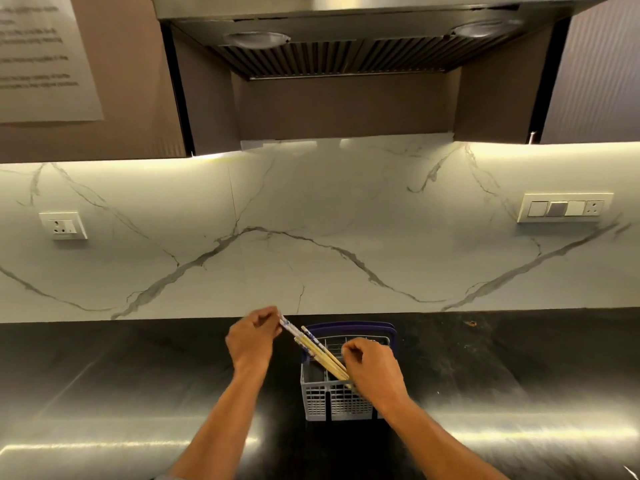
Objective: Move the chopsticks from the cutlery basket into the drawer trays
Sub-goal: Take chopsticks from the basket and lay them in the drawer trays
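Marble backsplash [311, 220] (underlit), dark countertop [121, 358]

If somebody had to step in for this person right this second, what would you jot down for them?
Left hand: pinches the top ends of the chopsticks.
Right hand: fingers curled round the same bundle lower down, over the cutlery basket.
Chopsticks: slanted up to the left, lower ends hidden behind the right hand at the basket.
Basket stands on the dark countertop.
Done: chopsticks gathered.
Left: lift them clear and place them in the drawer trays, which are not in view.
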Available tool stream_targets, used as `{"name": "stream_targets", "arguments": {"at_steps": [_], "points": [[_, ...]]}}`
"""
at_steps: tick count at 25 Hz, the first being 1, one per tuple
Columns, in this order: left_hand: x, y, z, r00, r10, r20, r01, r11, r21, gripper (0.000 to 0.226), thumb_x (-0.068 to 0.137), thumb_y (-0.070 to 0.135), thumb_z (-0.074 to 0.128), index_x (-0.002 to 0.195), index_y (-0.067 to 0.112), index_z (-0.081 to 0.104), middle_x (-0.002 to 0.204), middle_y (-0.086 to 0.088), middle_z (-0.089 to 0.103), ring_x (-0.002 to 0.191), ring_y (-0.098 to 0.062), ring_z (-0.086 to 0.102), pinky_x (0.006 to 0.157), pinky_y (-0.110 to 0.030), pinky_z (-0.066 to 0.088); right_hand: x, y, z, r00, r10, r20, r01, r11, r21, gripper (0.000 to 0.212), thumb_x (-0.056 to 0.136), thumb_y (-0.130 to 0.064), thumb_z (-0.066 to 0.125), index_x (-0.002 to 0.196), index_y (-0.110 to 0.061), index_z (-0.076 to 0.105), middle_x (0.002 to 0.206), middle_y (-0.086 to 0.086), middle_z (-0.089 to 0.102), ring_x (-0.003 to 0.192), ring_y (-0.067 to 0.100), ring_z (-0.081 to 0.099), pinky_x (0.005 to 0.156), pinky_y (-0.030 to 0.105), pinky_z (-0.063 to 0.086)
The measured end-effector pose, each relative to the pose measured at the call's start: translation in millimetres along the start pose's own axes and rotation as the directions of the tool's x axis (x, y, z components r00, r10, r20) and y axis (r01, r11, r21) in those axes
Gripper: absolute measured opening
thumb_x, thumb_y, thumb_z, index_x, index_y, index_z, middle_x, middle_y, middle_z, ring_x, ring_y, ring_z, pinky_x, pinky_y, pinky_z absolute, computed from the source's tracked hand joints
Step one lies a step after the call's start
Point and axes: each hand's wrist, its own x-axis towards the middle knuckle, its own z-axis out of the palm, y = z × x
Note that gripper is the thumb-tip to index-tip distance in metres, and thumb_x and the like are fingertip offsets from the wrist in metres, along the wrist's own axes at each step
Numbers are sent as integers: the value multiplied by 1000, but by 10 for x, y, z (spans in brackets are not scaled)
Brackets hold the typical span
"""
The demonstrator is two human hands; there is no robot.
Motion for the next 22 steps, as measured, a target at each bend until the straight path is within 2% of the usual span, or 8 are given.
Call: {"name": "stream_targets", "arguments": {"at_steps": [5, 7, 9, 11, 14, 18, 22], "points": [[141, 989, -464, 978, 134, 160, -108, 981, -158, 13, 84, 7, 75, 89, 19, 78, 86, -6, 79, 80, -22, 77, 68, -25, 62, 84, -538, -215, 985, -146, 95, 123, 969, 212, 37, 97, -35, 60, 133, -27, 58, 116, -13, 65, 98, 0, 60, 90, 20, 48], [107, 1314, -531, 952, 183, 247, -140, 973, -184, 13, 84, 5, 74, 87, 17, 79, 88, -10, 79, 82, -26, 77, 70, -29, 62, 88, -785, -316, 965, -232, 125, 189, 941, 280, 33, 97, -30, 60, 129, -23, 62, 112, -11, 68, 94, 1, 63, 90, 20, 51], [56, 1511, -548, 928, 211, 308, -156, 969, -192, 14, 84, 3, 74, 85, 16, 80, 89, -13, 79, 83, -27, 77, 70, -29, 62, 67, -953, -390, 951, -267, 158, 189, 903, 386, 23, 97, -28, 61, 116, -20, 71, 99, -7, 74, 84, 5, 70, 82, 20, 54], [-12, 1596, -555, 913, 205, 353, -150, 973, -176, 15, 83, 2, 74, 84, 15, 80, 89, -13, 78, 83, -27, 77, 69, -27, 62, 9, -1024, -426, 933, -285, 220, 141, 851, 506, 17, 97, -25, 61, 105, -19, 74, 93, -3, 77, 84, 10, 74, 79, 23, 58], [-121, 1552, -511, 906, 114, 407, -72, 991, -115, 13, 81, 0, 75, 85, 11, 78, 87, -14, 78, 81, -25, 77, 67, -26, 61, -91, -946, -432, 873, -283, 398, -20, 795, 607, 15, 95, -22, 64, 102, -15, 75, 96, 4, 78, 89, 18, 76, 77, 24, 59], [-348, 1190, -408, 873, -49, 486, 76, 996, -36, 11, 79, -3, 77, 83, 8, 77, 82, -13, 78, 78, -22, 77, 63, -24, 61, -296, -547, -346, 804, -169, 570, -229, 796, 560, 16, 91, -19, 70, 101, -8, 76, 100, 13, 77, 95, 25, 75, 77, 27, 59], [-779, 456, -352, 799, -214, 562, 221, 974, 57, 11, 79, 0, 78, 81, 10, 79, 89, -15, 78, 86, -24, 76, 70, -28, 62, -807, 116, -105, 760, -65, 647, -364, 781, 507, 11, 90, -14, 70, 94, -9, 78, 98, 18, 76, 94, 29, 75, 81, 35, 61]]}}
